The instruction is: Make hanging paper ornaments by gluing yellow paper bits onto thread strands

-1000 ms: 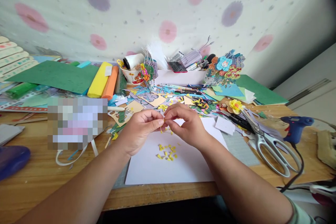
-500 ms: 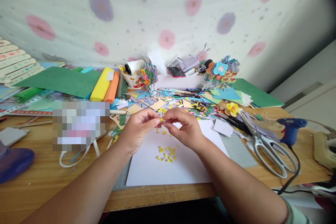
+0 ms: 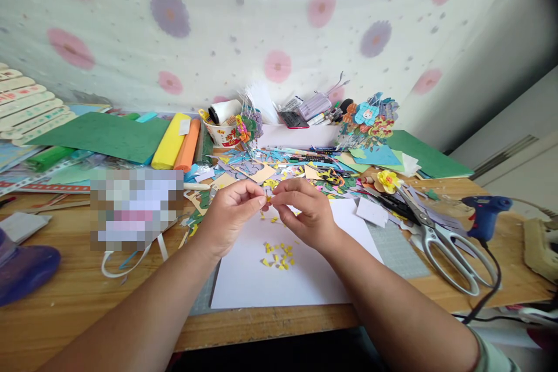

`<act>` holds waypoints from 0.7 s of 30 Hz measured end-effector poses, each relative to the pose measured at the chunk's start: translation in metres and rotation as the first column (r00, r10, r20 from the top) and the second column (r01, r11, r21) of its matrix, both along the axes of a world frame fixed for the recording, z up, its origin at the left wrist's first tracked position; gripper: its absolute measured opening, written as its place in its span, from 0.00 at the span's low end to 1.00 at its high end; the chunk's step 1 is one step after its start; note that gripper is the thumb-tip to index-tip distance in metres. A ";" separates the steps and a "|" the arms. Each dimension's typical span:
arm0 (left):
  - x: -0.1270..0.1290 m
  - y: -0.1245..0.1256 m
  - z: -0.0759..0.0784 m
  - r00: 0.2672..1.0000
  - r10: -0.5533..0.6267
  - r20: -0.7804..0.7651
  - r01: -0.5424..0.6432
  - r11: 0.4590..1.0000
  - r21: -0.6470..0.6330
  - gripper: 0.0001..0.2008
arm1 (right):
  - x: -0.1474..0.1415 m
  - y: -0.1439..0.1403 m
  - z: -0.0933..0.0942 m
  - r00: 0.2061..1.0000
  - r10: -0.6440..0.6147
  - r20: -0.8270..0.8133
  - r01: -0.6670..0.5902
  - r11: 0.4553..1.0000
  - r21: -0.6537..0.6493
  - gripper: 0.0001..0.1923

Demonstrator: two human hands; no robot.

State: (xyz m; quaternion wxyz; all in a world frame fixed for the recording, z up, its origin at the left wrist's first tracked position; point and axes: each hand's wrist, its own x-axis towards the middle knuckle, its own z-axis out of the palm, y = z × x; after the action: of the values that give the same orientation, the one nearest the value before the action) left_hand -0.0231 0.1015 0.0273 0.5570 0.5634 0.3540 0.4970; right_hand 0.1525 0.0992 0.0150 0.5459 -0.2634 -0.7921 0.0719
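My left hand (image 3: 238,212) pinches a tiny yellow paper piece (image 3: 268,200) between thumb and index finger, above the far part of a white paper sheet (image 3: 244,285). From the other side my right hand (image 3: 307,212) meets it, its bent fingertips closed at the same piece. The exact grip is too small to make out. Below the hands, a loose cluster of small yellow paper bits (image 3: 279,256) lies on the sheet, with a few more just under the fingers.
Colourful paper scraps (image 3: 253,171) cover the table behind the sheet. To the right lie large scissors (image 3: 436,238), a yellow paper flower (image 3: 387,181) and a blue glue gun (image 3: 488,212). At left are yellow (image 3: 171,140) and orange paper rolls (image 3: 188,145) and a purple tape dispenser (image 3: 26,270).
Both hands stay almost in place, with the right fingertips shifting slightly around the yellow piece. The whole view has moved a little.
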 end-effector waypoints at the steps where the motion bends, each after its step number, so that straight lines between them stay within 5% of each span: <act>1: 0.000 0.000 0.000 1.000 0.010 -0.002 -0.010 1.000 0.004 0.03 | -0.001 0.000 -0.001 1.000 -0.001 0.014 0.001 1.000 0.001 0.10; 8: 0.000 0.002 0.002 0.996 0.069 -0.054 -0.069 0.998 -0.007 0.05 | 0.016 -0.008 0.019 0.998 -0.059 0.026 0.058 0.997 0.055 0.08; 12: -0.001 0.005 0.003 0.990 0.126 -0.063 -0.130 0.990 -0.057 0.09 | 0.090 -0.012 0.028 0.903 -0.425 0.052 0.424 0.905 0.031 0.05; 14: -0.002 0.008 0.003 0.991 0.111 -0.074 -0.118 0.988 -0.103 0.11 | 0.148 -0.021 0.024 0.741 -0.664 0.097 0.669 0.743 -0.018 0.06; 15: -0.002 0.009 0.002 0.992 0.103 -0.078 -0.112 0.987 -0.115 0.11 | 0.177 -0.029 0.019 0.604 -0.790 0.106 0.797 0.603 -0.045 0.08; 18: -0.005 0.012 0.000 0.994 0.067 -0.086 -0.077 0.991 -0.110 0.10 | 0.250 -0.061 0.002 -0.041 -0.999 0.006 0.980 -0.041 -0.193 0.12; 19: -0.006 0.012 -0.001 0.994 0.061 -0.087 -0.071 0.992 -0.107 0.10 | 0.267 -0.071 -0.004 -0.127 -0.992 0.003 0.965 -0.124 -0.230 0.15; 21: -0.007 0.012 -0.001 0.995 0.051 -0.086 -0.061 0.991 -0.118 0.10 | 0.292 -0.084 -0.014 -0.193 -0.980 0.045 0.936 -0.198 -0.292 0.18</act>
State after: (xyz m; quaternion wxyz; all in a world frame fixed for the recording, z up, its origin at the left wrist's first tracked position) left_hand -0.0297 0.1130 0.0260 0.5607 0.5388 0.4218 0.4662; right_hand 0.4445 0.0152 0.0014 0.4466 -0.8247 -0.2309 -0.2589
